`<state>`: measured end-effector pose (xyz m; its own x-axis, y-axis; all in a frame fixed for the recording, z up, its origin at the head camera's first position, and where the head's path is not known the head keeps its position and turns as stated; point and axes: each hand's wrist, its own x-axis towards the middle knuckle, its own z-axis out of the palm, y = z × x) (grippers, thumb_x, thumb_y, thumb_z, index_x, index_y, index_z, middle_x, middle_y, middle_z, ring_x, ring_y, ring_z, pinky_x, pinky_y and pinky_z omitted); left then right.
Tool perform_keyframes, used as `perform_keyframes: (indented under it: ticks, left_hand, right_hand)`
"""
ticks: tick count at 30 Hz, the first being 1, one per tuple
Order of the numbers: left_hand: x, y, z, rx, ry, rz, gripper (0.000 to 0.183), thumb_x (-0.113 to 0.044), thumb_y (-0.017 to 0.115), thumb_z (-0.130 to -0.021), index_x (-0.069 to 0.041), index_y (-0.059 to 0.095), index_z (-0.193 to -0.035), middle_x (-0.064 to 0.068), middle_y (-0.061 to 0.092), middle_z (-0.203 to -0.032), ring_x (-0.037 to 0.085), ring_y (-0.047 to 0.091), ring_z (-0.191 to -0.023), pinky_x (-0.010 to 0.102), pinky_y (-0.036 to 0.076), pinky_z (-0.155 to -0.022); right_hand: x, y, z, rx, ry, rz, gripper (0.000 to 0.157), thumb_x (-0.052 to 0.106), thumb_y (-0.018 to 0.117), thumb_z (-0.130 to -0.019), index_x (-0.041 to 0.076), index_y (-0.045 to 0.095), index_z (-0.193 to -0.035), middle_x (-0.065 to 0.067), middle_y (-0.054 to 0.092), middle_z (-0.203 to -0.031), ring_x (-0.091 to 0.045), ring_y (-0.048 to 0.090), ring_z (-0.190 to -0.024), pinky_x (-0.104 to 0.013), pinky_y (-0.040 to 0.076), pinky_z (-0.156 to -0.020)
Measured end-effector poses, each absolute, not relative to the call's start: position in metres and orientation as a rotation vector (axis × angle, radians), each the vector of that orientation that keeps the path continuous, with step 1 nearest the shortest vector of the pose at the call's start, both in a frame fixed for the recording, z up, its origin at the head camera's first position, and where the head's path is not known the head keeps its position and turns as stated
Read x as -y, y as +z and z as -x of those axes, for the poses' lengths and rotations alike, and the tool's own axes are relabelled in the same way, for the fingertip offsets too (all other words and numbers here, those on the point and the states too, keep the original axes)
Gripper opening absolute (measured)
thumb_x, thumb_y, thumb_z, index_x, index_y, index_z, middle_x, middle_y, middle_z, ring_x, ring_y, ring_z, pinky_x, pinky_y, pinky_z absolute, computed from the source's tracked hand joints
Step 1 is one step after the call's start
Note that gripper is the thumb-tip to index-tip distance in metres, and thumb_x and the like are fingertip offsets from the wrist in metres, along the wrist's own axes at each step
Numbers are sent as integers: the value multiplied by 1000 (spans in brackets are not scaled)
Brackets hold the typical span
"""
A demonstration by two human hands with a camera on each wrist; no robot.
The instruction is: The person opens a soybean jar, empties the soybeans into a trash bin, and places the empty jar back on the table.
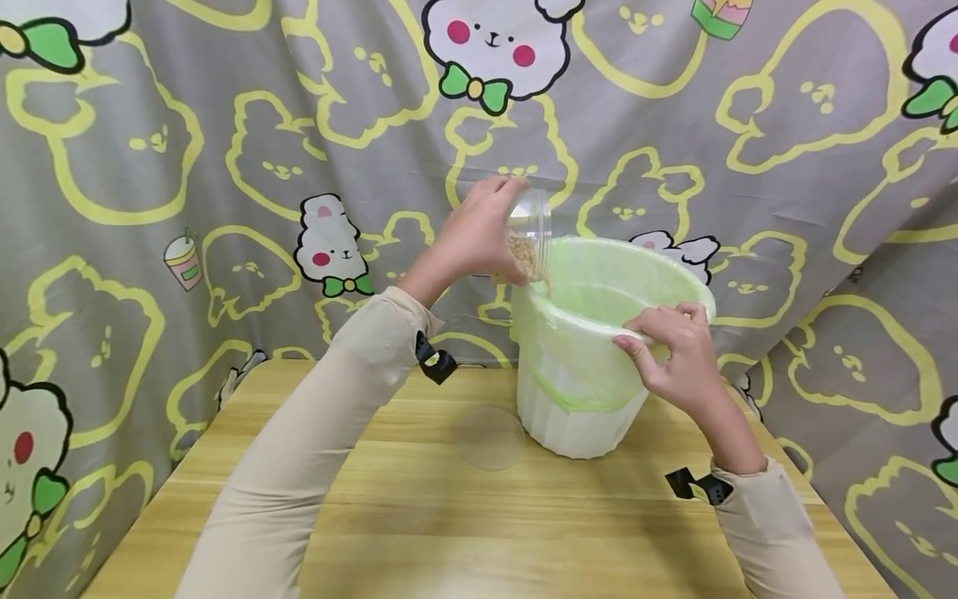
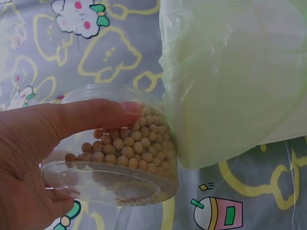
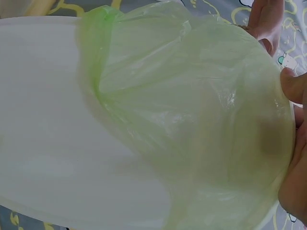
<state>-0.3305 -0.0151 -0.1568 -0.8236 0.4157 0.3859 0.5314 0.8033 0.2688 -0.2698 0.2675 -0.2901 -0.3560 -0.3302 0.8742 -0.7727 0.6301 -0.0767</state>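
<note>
A clear plastic jar (image 1: 533,218) lies tipped on its side at the left rim of a white trash bin (image 1: 572,433). My left hand (image 1: 479,229) grips the jar, thumb and fingers round its wall. Small round tan beads (image 2: 127,148) are heaped inside the jar, and some lie at its mouth by the bin's rim in the head view. A thin light-green trash bag (image 1: 584,370) lines the bin and folds down over its outside. At the near right rim, my right hand (image 1: 677,353) pinches the edge and bag, thumb outside and fingers over the top.
A clear round disc like a lid (image 1: 490,438) lies flat on the wooden table (image 1: 419,516), left of the bin's base. Close behind the table hangs a grey curtain (image 1: 404,175) with cartoon animals.
</note>
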Motion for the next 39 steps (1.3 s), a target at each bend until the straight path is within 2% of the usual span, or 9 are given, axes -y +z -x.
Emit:
perform_keyframes:
  ticks: [4, 11, 15, 18, 32, 39]
  left_hand:
    - [16, -157, 330, 2698, -552, 705, 122, -32, 99, -59, -20, 31, -160, 5, 30, -165, 25, 25, -154, 46, 40, -118]
    - [17, -156, 329, 2707, -563, 701, 121, -33, 98, -62, -21, 29, -160, 5, 28, -166, 25, 23, -155, 47, 38, -119]
    - [16, -155, 328, 2711, -539, 708, 121, -33, 98, -62, -20, 29, -160, 4, 29, -166, 25, 22, -155, 47, 39, -119]
    - [16, -156, 328, 2693, -536, 717, 120, -33, 98, -62, -19, 30, -160, 4, 30, -165, 26, 23, -154, 47, 39, -118]
    - [14, -156, 327, 2664, -522, 754, 122, -29, 100, -58, -22, 33, -159, 3, 30, -165, 25, 22, -155, 49, 38, -119]
    - [12, -157, 328, 2635, -492, 776, 123, -28, 101, -55, -21, 34, -158, 3, 33, -164, 26, 24, -155, 49, 39, -118]
  right_hand:
    - [-268, -290, 269, 1947, 618, -861, 53, 57, 56, -99, 12, 73, -78, -3, 70, -71, -18, 57, -65, -36, 29, -87]
    - [-267, -289, 270, 1971, 609, -873, 39, 43, 65, -98, 10, 73, -79, -4, 71, -73, -20, 59, -67, -36, 28, -87]
    - [-267, -289, 269, 1981, 610, -867, 47, 51, 59, -100, 12, 72, -78, -3, 71, -73, -18, 58, -67, -37, 28, -87]
    - [-268, -289, 269, 1978, 599, -874, 47, 50, 59, -100, 10, 72, -79, -4, 71, -73, -19, 58, -68, -37, 29, -87]
    - [-269, -287, 267, 2007, 588, -865, 28, 33, 70, -94, 9, 73, -81, -5, 72, -75, -20, 60, -70, -38, 29, -88]
    - [-269, -287, 266, 2020, 616, -852, 39, 45, 64, -98, 12, 72, -79, -3, 71, -75, -17, 58, -71, -38, 29, -88]
